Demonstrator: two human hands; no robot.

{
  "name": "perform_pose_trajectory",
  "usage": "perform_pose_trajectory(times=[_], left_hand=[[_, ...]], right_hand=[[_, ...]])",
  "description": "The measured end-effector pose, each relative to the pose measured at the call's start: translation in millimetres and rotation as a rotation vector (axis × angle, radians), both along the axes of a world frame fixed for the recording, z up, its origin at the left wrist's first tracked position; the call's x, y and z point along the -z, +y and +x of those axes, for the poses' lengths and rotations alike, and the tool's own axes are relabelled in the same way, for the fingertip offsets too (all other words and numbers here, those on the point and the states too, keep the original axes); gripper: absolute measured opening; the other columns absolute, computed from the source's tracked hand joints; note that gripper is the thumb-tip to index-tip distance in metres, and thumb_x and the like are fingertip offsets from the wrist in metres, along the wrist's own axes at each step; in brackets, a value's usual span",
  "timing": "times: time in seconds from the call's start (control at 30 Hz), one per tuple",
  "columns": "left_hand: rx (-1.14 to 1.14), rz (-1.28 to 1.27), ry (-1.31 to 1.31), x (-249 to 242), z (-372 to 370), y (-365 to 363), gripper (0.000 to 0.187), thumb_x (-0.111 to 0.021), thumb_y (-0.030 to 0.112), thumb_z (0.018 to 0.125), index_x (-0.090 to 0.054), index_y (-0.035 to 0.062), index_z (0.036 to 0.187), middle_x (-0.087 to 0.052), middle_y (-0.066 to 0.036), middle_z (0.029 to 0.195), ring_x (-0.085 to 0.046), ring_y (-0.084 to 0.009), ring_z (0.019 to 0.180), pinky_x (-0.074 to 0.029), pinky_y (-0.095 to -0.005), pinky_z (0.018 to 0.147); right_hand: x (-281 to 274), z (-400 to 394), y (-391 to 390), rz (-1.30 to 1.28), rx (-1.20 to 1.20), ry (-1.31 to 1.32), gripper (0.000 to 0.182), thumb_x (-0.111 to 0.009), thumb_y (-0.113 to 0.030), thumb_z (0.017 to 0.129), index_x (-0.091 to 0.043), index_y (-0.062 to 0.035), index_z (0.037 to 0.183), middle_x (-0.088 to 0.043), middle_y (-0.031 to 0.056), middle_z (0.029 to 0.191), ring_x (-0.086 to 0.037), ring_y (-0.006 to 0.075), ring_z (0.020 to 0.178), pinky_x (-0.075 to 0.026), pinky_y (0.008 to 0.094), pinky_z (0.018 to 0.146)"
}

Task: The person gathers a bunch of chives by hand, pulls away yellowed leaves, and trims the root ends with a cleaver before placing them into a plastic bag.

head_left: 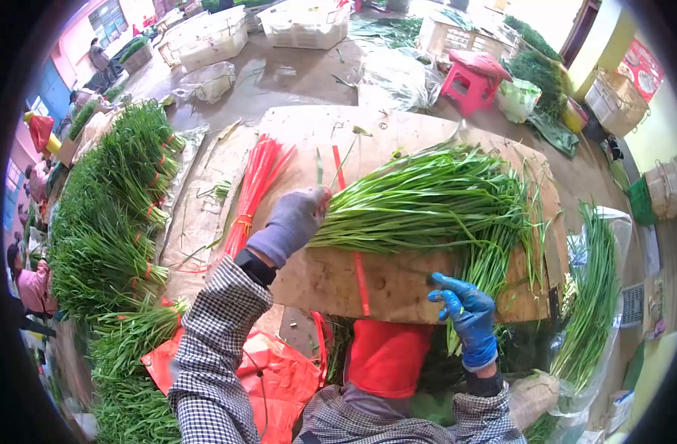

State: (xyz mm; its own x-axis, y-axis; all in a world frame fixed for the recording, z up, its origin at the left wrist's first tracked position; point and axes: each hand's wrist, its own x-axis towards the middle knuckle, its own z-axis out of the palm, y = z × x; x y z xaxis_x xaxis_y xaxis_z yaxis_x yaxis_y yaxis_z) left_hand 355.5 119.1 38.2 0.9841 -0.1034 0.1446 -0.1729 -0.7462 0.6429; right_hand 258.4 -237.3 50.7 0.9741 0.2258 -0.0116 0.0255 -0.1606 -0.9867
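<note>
A loose bunch of green chives (420, 196) lies across the wooden board (338, 281), leaf ends to the right, some hanging over the front edge. My left hand (294, 218), in a greyish-purple glove, closes round its stem end; a thin stalk pokes up beside the fingers. Beneath the bunch runs a single red strip (361, 285), showing at both sides. My right hand (468, 322), in a blue glove, hovers by the board's front edge with fingers apart, a tiny green scrap near them. Left of the bunch rests a tied bundle of red strips (255, 181).
Tied chive bundles (112, 214) are piled at the left. More loose chives (591, 288) lie on plastic at the right. A pink stool (473, 81) and white crates (305, 24) stand beyond the board. People, including one in a pink top (35, 285), are at the far left.
</note>
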Motion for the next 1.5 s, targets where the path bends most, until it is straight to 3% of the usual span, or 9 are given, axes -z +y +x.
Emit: perform_pose_trajectory(times=[0.07,0.3,0.33,0.43,0.57,0.67,0.83,1.13,1.5], left_hand=[[0.033,0.36,-0.28,1,1,-5,0.016,-0.057,0.013,0.087,-0.062,0.0064,0.101,-0.065,-0.019,0.083,-0.065,-0.0325,0.077,-0.052,-0.0407,0.068],[0.049,0.514,-0.418,-11,0,-8,0.018,-0.055,0.01,0.089,-0.061,0.0072,0.106,-0.066,-0.015,0.084,-0.065,-0.031,0.075,-0.052,-0.0416,0.066],[0.049,0.511,-0.419,-9,-1,-8,0.018,-0.055,0.01,0.089,-0.061,0.0072,0.106,-0.066,-0.015,0.084,-0.065,-0.031,0.075,-0.052,-0.0416,0.066],[-0.088,-0.399,-0.149,-4,0,-10,0.03,-0.055,-0.006,0.088,-0.061,0.0038,0.115,-0.064,-0.009,0.087,-0.058,-0.0117,0.074,-0.049,-0.0275,0.067],[-0.085,-0.11,-0.544,-3,0,-2,0.024,-0.06,0.002,0.089,-0.062,0.003,0.112,-0.063,-0.013,0.091,-0.061,-0.02,0.074,-0.051,-0.0299,0.069],[-0.068,-0.057,-0.374,-35,-27,-15,0.024,-0.063,0.005,0.087,-0.062,0.0045,0.111,-0.064,-0.012,0.097,-0.061,-0.026,0.081,-0.051,-0.0339,0.076],[0.039,0.175,-0.398,8,-30,-32,0.049,-0.067,0.008,0.077,-0.058,0.0096,0.126,-0.057,-0.013,0.116,-0.053,-0.0335,0.106,-0.044,-0.0444,0.092],[0.035,0.181,-0.315,12,-29,-31,0.063,-0.067,0.013,0.078,-0.048,0.0085,0.137,-0.051,-0.015,0.125,-0.047,-0.0344,0.115,-0.038,-0.0451,0.101],[0.028,0.06,-0.268,21,-27,-25,0.079,-0.074,0.018,0.073,-0.039,0.0045,0.143,-0.048,-0.016,0.13,-0.044,-0.0347,0.118,-0.035,-0.0439,0.104]], right_hand=[[-2,2,1,0.001,0.009,0.001,0.03,-0.06,-0.009,0.094,-0.062,-0.0026,0.123,-0.069,0.0076,0.099,-0.065,0.0099,0.079,-0.054,0.0209,0.061],[-16,29,-7,-0.06,0.008,-0.09,0.027,-0.062,-0.007,0.092,-0.065,-0.0031,0.118,-0.07,0.008,0.095,-0.066,0.0105,0.076,-0.053,0.0229,0.06],[-18,35,-4,-0.063,0.009,-0.092,0.027,-0.062,-0.007,0.092,-0.065,-0.0031,0.118,-0.07,0.008,0.095,-0.066,0.0105,0.076,-0.053,0.0229,0.06],[-30,58,15,-0.218,-0.134,-0.135,0.027,-0.066,-0.009,0.088,-0.068,-0.0061,0.114,-0.07,0.0102,0.09,-0.067,0.0163,0.075,-0.053,0.029,0.065],[-3,95,43,-0.506,-0.13,-0.563,0.026,-0.068,-0.01,0.082,-0.07,-0.0082,0.108,-0.069,0.0154,0.093,-0.067,0.0296,0.081,-0.054,0.0356,0.073],[-1,110,46,-0.585,-0.082,-0.553,0.025,-0.068,-0.009,0.082,-0.07,-0.0078,0.107,-0.069,0.0149,0.094,-0.068,0.0288,0.084,-0.054,0.0349,0.074],[1,126,53,-0.536,-0.014,-0.605,0.027,-0.068,0.002,0.08,-0.068,-0.0038,0.106,-0.069,0.012,0.098,-0.067,0.0227,0.084,-0.054,0.0309,0.077],[3,136,80,-0.751,-0.056,-0.565,0.029,-0.075,-0.008,0.072,-0.067,-0.0085,0.1,-0.065,0.0119,0.087,-0.064,0.0292,0.077,-0.052,0.0369,0.069],[6,147,74,-0.609,-0.046,-0.623,0.01,-0.071,-0.007,0.075,-0.066,-0.0052,0.084,-0.063,0.0124,0.079,-0.062,0.0292,0.073,-0.051,0.0355,0.066]])
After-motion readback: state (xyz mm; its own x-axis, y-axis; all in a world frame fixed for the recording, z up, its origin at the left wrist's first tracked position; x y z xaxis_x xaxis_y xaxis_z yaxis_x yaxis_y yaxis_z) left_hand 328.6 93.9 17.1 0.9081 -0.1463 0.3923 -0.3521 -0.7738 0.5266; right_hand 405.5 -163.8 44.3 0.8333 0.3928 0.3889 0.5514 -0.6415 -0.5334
